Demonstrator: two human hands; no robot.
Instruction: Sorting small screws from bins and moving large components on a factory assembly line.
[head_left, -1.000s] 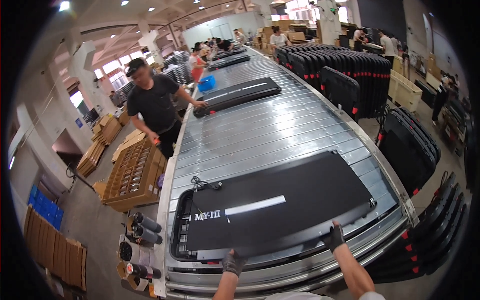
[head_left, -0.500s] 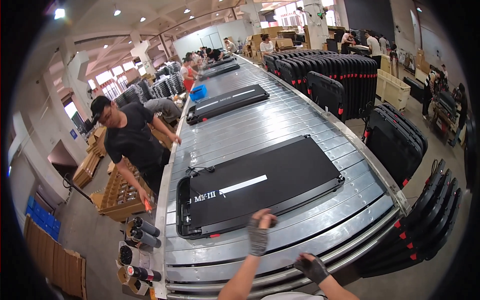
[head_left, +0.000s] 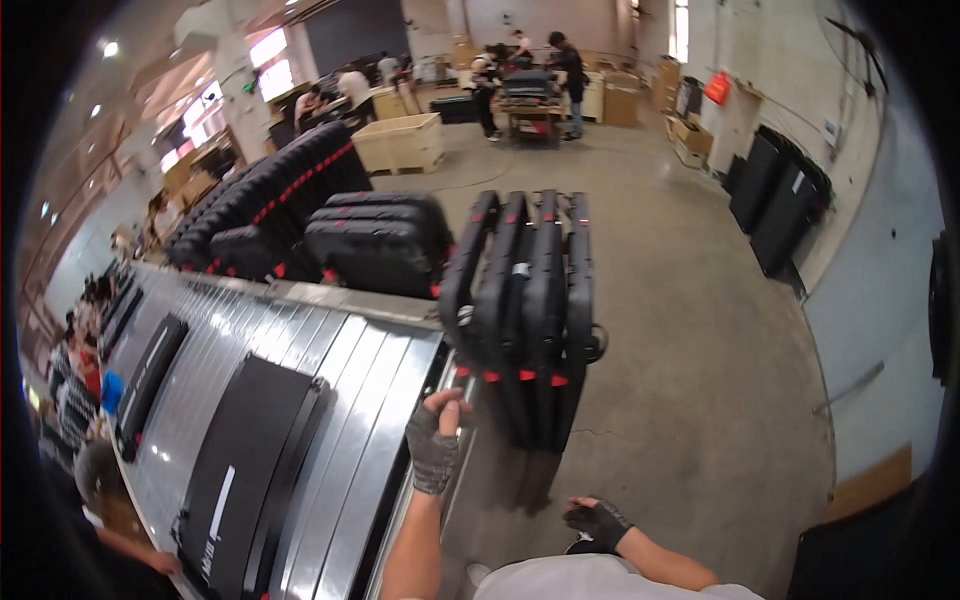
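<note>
My left hand, in a grey fingerless glove, is raised over the right edge of the metal slat conveyor. Its fingers are loosely bent and apart, with nothing in them. Low by my waist is my right hand, gloved alike, empty, its fingers half curled and slightly apart. A flat black walking-pad treadmill with a white stripe lies on the conveyor, left of my left hand and apart from it. Just beyond that hand, several black treadmill units with red corner pieces stand on edge on the floor.
More black units stand in rows along the conveyor's far side. A co-worker is at the lower left, a hand by the treadmill. Concrete floor stretches right to a wall with black panels leaning on it. A pale crate stands farther back.
My view has swung right, so the conveyor and treadmill now lie to the left and the standing units are ahead. Both hands stay empty, with the right one beside my waist.
</note>
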